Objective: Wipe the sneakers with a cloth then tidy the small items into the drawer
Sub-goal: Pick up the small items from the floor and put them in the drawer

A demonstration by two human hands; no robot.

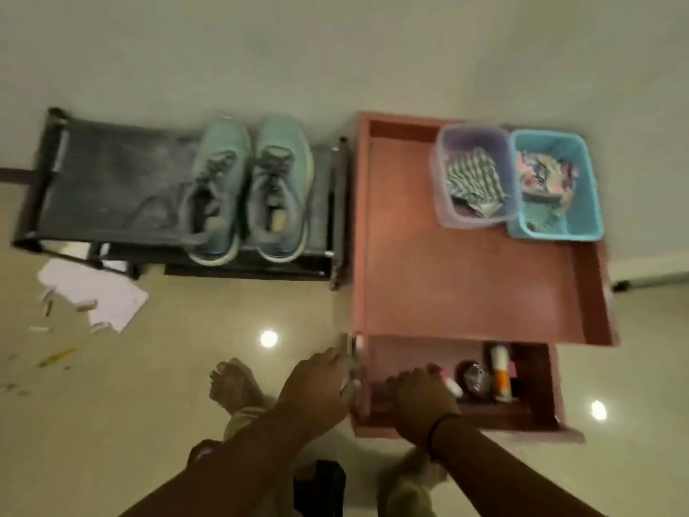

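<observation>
Sneakers [248, 188]: teal pair, grey laces, on rack [108, 188].

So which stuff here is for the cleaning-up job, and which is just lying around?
For the job:
- teal sneakers on the black shoe rack
- open drawer with small items inside
- left hand and right hand at the drawer

Just lying about:
- purple basket and blue basket
- paper and scraps on the floor

Sneakers [248, 188] side by side on rack [112, 181], left of cabinet [466, 285]. Two baskets [518, 181] at cabinet top's far right corner. Open drawer [540, 386] below, small items [484, 375] inside.
</observation>
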